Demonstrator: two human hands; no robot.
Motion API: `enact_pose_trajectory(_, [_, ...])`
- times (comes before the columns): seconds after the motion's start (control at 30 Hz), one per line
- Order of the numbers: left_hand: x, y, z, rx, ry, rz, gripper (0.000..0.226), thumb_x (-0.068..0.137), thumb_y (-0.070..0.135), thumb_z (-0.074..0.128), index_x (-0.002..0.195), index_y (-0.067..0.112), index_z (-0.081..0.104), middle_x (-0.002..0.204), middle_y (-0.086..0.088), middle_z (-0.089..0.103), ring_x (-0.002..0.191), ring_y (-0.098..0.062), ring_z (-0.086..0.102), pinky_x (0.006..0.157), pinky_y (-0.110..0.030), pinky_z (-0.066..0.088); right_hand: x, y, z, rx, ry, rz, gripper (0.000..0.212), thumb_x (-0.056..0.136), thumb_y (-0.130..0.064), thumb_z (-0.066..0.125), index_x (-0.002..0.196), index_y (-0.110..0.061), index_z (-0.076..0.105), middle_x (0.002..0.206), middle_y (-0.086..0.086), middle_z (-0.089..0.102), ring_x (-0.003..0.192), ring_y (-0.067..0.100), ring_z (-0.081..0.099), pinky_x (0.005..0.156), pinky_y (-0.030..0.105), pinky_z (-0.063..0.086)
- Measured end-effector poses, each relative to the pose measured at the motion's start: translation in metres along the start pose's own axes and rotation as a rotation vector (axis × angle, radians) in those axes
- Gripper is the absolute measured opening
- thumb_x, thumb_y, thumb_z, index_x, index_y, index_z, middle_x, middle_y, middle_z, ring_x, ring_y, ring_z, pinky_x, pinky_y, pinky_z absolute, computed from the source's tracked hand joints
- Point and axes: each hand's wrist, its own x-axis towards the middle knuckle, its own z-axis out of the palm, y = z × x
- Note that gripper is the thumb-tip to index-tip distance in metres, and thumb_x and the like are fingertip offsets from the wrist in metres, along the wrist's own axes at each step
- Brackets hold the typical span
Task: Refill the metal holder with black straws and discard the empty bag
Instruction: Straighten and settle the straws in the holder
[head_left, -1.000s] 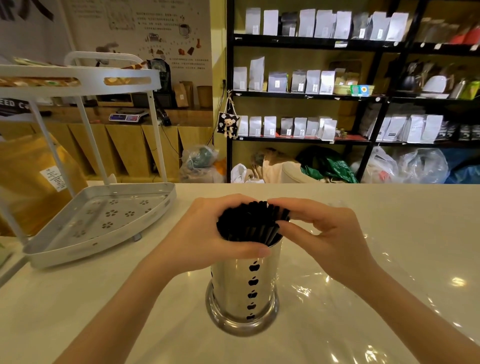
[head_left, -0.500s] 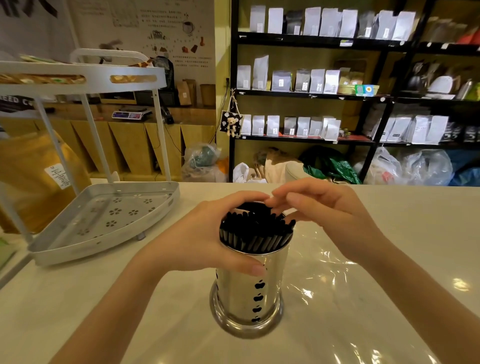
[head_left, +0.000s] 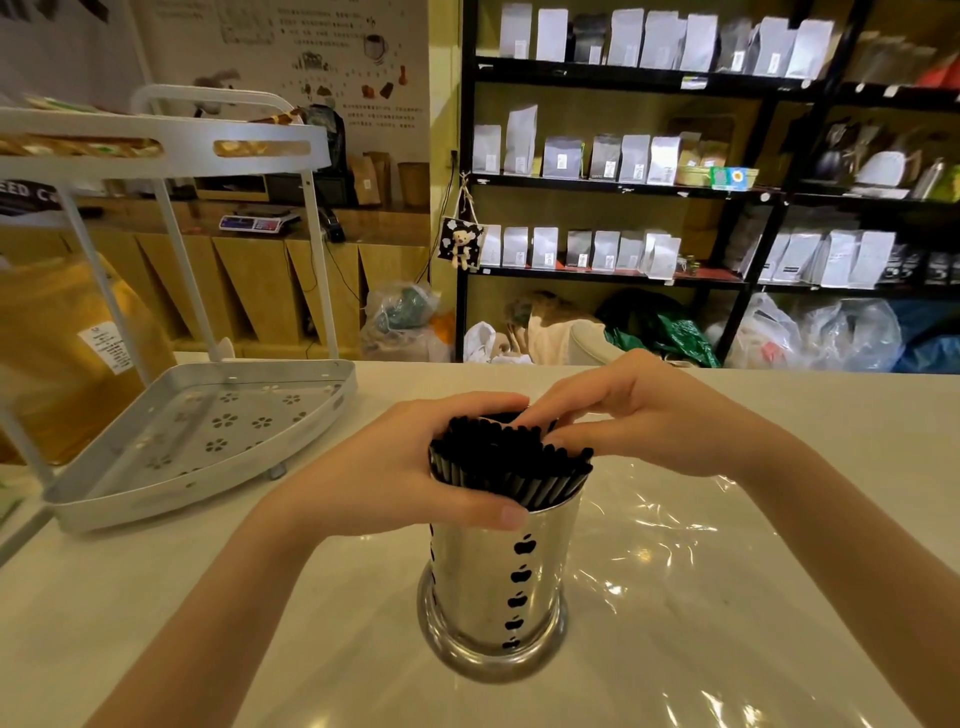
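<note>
A shiny metal holder (head_left: 488, 582) with apple-shaped cut-outs stands upright on the white counter in front of me. A thick bundle of black straws (head_left: 511, 465) fills it, tips sticking out above the rim. My left hand (head_left: 410, 467) wraps around the bundle's left side, thumb across the rim. My right hand (head_left: 639, 415) rests on the straw tops from the right, fingertips pressing among them. A clear, empty plastic bag (head_left: 691, 566) lies flat and crinkled on the counter to the right of the holder.
A white two-tier rack (head_left: 202, 436) with a perforated lower tray stands at the left of the counter (head_left: 156, 597). A brown paper bag (head_left: 57, 353) sits behind it. Black shelves (head_left: 623, 187) of pouches and plastic bags fill the background.
My right hand has shifted from the bundle's right side up onto the straw tops, and now lies lower on them. The left hand keeps its hold and the holder stays put.
</note>
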Motion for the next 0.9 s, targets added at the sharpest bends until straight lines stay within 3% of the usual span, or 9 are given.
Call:
enact_pose_trajectory(0.27, [0.0003, -0.0022, -0.001, -0.034, -0.033, 0.0, 0.045, 0.069, 0.025, 0.075, 0.108, 0.041, 0.059, 0.106, 0.017, 0.066, 0.1, 0.001, 0.059, 0.082, -0.015, 0.05, 0.0029, 0.0013, 0.0046, -0.03, 0.064, -0.035, 0.031, 0.081, -0.005, 0.064, 0.084, -0.035, 0.07, 0.077, -0.027, 0.07, 0.087, 0.004, 0.067, 0.075, 0.012, 0.052])
enact_pose_trajectory(0.37, [0.0007, -0.0039, -0.0017, -0.03, -0.047, 0.007, 0.044, 0.07, 0.024, 0.074, 0.109, 0.039, 0.06, 0.106, 0.015, 0.067, 0.102, -0.002, 0.06, 0.084, -0.019, 0.051, 0.0024, 0.0024, 0.0045, -0.013, 0.112, -0.043, 0.023, 0.078, -0.015, 0.066, 0.082, -0.037, 0.071, 0.077, -0.024, 0.071, 0.084, 0.004, 0.067, 0.076, 0.014, 0.053])
enact_pose_trajectory(0.5, [0.0016, -0.0049, -0.0023, -0.031, -0.031, 0.005, 0.051, 0.068, 0.027, 0.075, 0.112, 0.044, 0.056, 0.11, 0.019, 0.064, 0.105, 0.002, 0.057, 0.084, -0.015, 0.05, 0.0013, 0.0028, 0.0042, 0.067, 0.206, -0.059, 0.013, 0.074, -0.022, 0.065, 0.084, -0.027, 0.072, 0.081, -0.008, 0.073, 0.079, 0.008, 0.068, 0.074, 0.019, 0.055])
enact_pose_trajectory(0.7, [0.0009, -0.0035, -0.0019, -0.039, -0.039, 0.012, 0.05, 0.066, 0.026, 0.077, 0.106, 0.047, 0.057, 0.112, 0.027, 0.06, 0.104, 0.009, 0.055, 0.079, -0.006, 0.045, 0.0015, 0.0012, 0.0071, 0.109, 0.362, -0.114, 0.022, 0.079, -0.018, 0.061, 0.099, -0.025, 0.064, 0.086, 0.0, 0.074, 0.075, 0.008, 0.069, 0.069, 0.019, 0.054])
enact_pose_trajectory(0.9, [-0.0003, 0.0019, -0.0053, -0.088, -0.05, 0.041, 0.052, 0.058, 0.045, 0.07, 0.106, 0.056, 0.054, 0.109, 0.032, 0.061, 0.106, 0.01, 0.054, 0.08, -0.004, 0.042, 0.0028, 0.0015, 0.0087, 0.051, 0.499, -0.152, 0.022, 0.076, -0.025, 0.064, 0.097, -0.026, 0.068, 0.086, -0.004, 0.074, 0.084, 0.01, 0.07, 0.071, 0.019, 0.055])
